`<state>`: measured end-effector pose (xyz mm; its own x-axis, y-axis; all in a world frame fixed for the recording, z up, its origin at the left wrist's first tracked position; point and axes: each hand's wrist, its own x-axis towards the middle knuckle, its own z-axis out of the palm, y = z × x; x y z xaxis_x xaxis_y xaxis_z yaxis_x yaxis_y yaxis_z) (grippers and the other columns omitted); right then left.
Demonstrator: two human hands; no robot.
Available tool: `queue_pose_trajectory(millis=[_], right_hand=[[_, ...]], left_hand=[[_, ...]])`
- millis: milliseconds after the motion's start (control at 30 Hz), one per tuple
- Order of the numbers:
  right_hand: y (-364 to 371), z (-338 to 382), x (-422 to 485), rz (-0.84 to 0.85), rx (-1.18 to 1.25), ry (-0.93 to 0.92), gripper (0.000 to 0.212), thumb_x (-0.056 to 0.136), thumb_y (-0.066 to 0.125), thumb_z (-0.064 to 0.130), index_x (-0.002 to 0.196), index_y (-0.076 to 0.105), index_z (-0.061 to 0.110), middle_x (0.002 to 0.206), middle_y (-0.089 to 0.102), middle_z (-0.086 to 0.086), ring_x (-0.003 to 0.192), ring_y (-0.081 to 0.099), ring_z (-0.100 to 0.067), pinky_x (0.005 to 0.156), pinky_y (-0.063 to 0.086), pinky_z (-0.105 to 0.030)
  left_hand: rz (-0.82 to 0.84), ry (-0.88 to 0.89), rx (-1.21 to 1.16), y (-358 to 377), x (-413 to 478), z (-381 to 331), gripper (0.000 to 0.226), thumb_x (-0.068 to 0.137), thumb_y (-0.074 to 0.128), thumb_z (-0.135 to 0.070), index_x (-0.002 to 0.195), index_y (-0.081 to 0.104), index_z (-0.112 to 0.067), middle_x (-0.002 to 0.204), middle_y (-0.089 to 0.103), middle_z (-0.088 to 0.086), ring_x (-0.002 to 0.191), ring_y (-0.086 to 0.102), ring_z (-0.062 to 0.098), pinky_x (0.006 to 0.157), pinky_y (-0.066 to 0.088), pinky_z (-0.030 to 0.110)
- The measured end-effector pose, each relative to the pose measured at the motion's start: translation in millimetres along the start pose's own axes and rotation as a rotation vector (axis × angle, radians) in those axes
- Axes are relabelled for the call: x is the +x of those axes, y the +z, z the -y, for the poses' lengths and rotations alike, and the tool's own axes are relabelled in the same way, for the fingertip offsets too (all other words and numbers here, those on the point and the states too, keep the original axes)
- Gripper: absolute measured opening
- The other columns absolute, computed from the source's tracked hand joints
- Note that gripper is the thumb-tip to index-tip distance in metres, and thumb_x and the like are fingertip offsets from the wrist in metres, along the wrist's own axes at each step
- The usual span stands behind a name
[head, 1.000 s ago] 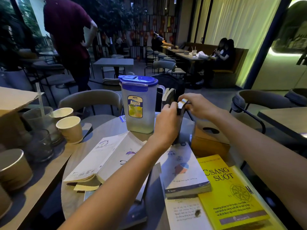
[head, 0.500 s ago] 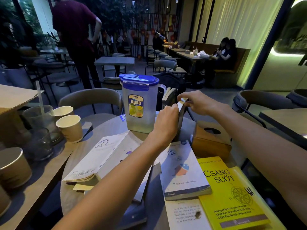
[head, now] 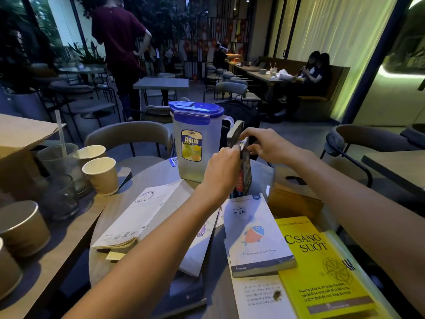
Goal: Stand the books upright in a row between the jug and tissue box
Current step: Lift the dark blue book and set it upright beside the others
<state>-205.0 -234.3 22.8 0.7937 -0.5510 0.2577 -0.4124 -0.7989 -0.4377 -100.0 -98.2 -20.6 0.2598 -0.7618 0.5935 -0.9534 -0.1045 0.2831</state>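
Both hands, left hand (head: 226, 166) and right hand (head: 268, 147), pinch the dark book (head: 245, 171) upright right of the jug (head: 195, 141) so it won't fall.

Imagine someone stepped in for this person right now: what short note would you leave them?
Left hand and right hand both grip the upright dark book beside the jug.
Tissue box sits to its right.
Done: a few books stand by the jug.
Left: the fish-cover book, yellow book, white book and others lying flat on the table.
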Motion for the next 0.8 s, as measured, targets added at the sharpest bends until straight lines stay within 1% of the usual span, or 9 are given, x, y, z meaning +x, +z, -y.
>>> queue_pose_trajectory(millis=[100,167,267,333,400,500,633,700,800], right_hand=[[0.4,3.4,-6.2,0.006,-0.017,0.0,0.034,0.097,0.059,0.001,0.124,0.06,0.022,0.112,0.066,-0.005,0.095,0.069,-0.019,0.083,0.061,-0.036],[-1.3,6.1,-10.8,-0.001,-0.023,-0.004,0.035,0.097,0.059,0.0,0.126,0.06,0.021,0.113,0.066,-0.006,0.095,0.069,-0.019,0.082,0.061,-0.035],[-6.5,12.5,-21.9,-0.051,-0.004,-0.025,0.027,0.097,0.059,0.002,0.121,0.059,0.016,0.108,0.067,-0.005,0.086,0.071,-0.018,0.076,0.062,-0.033],[-7.5,16.3,-33.0,-0.059,-0.002,-0.04,0.017,0.097,0.061,0.006,0.112,0.058,0.012,0.1,0.069,-0.004,0.078,0.072,-0.016,0.071,0.062,-0.032],[-4.3,20.9,-47.1,-0.006,-0.047,-0.056,0.01,0.096,0.064,0.01,0.105,0.06,0.012,0.093,0.069,0.0,0.076,0.069,-0.012,0.071,0.06,-0.033],[9.1,29.0,-69.0,0.16,-0.213,-0.055,0.007,0.094,0.069,0.025,0.097,0.066,0.02,0.093,0.068,0.005,0.082,0.065,-0.01,0.074,0.055,-0.032],[33.6,40.7,-89.8,0.402,-0.46,0.017,0.029,0.094,0.068,0.042,0.111,0.067,0.019,0.107,0.066,0.001,0.091,0.058,-0.015,0.074,0.049,-0.029],[45.2,43.4,-96.1,0.434,-0.478,0.084,0.038,0.091,0.069,0.047,0.116,0.065,0.018,0.114,0.063,-0.002,0.093,0.056,-0.017,0.069,0.045,-0.029],[57.0,45.7,-103.0,0.428,-0.525,0.194,0.045,0.088,0.07,0.052,0.114,0.065,0.015,0.112,0.066,-0.006,0.09,0.061,-0.023,0.059,0.041,-0.028]], left_hand=[[0.011,0.008,0.012,-2.0,-3.3,0.9,0.027,0.101,0.052,-0.023,0.124,0.056,-0.009,0.109,0.07,0.013,0.093,0.068,0.035,0.073,0.051,0.039],[-0.016,0.019,0.003,-5.3,-8.5,0.7,0.029,0.101,0.05,-0.027,0.124,0.052,-0.01,0.108,0.069,0.013,0.089,0.069,0.034,0.071,0.052,0.038],[-0.054,0.022,-0.035,-10.7,-19.3,6.1,0.021,0.1,0.051,-0.031,0.108,0.053,-0.012,0.094,0.069,0.01,0.075,0.067,0.03,0.064,0.057,0.04],[-0.013,-0.008,-0.054,-12.7,-28.3,14.1,0.018,0.097,0.053,-0.031,0.098,0.056,-0.013,0.085,0.069,0.007,0.07,0.065,0.028,0.063,0.058,0.042],[0.068,-0.065,-0.078,-13.5,-37.7,21.0,0.021,0.096,0.054,-0.031,0.092,0.062,-0.013,0.081,0.07,0.006,0.07,0.065,0.027,0.065,0.058,0.042],[0.29,-0.157,-0.095,-11.7,-51.5,27.2,0.025,0.095,0.056,-0.033,0.097,0.07,-0.013,0.095,0.073,0.007,0.082,0.067,0.024,0.075,0.058,0.039],[0.527,-0.253,-0.214,-2.7,-72.2,31.1,0.031,0.093,0.062,-0.04,0.113,0.067,-0.016,0.11,0.071,0.008,0.092,0.066,0.02,0.078,0.055,0.035],[0.59,-0.297,-0.201,1.8,-79.9,28.8,0.04,0.09,0.065,-0.043,0.122,0.062,-0.019,0.117,0.067,0.008,0.097,0.064,0.02,0.077,0.052,0.031],[0.624,-0.352,-0.209,6.6,-85.6,23.6,0.052,0.085,0.071,-0.046,0.128,0.057,-0.02,0.126,0.062,0.007,0.104,0.061,0.02,0.076,0.049,0.03]])
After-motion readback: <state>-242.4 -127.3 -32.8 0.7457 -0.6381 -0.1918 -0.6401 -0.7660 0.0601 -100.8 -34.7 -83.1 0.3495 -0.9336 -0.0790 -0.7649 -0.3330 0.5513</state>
